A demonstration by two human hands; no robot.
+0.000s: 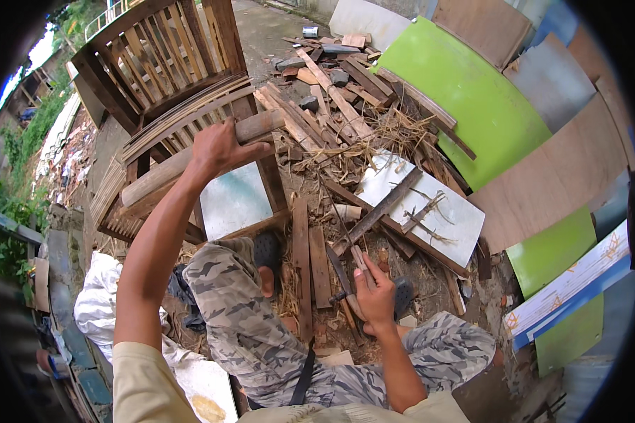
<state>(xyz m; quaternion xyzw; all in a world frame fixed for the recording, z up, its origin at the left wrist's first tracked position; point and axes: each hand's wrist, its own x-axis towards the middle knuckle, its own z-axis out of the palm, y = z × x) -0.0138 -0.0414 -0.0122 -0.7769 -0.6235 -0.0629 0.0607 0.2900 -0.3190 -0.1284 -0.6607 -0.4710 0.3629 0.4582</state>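
A slatted wooden armchair (159, 53) stands in front of me on the left. My left hand (226, 149) lies across its thick wooden armrest (173, 168), fingers curled over the far edge and thumb along the top. Low at the centre, my right hand (376, 295) grips a thin, dark, rod-like tool by its wooden handle (360, 256), tip pointing up and away. Right beside that hand is a dark-bladed knife (340, 273); whether the fingers also touch it I cannot tell. Between the chair's legs a pale board (236, 201) shows.
Scrap wood (335, 106) and dry straw (395, 130) heap up ahead. A white board (434, 211) with sticks on it lies to the right, before green panels (473, 88). Planks (301, 268) lie by my feet. A white sack (100, 292) sits left of my camouflage-trousered legs.
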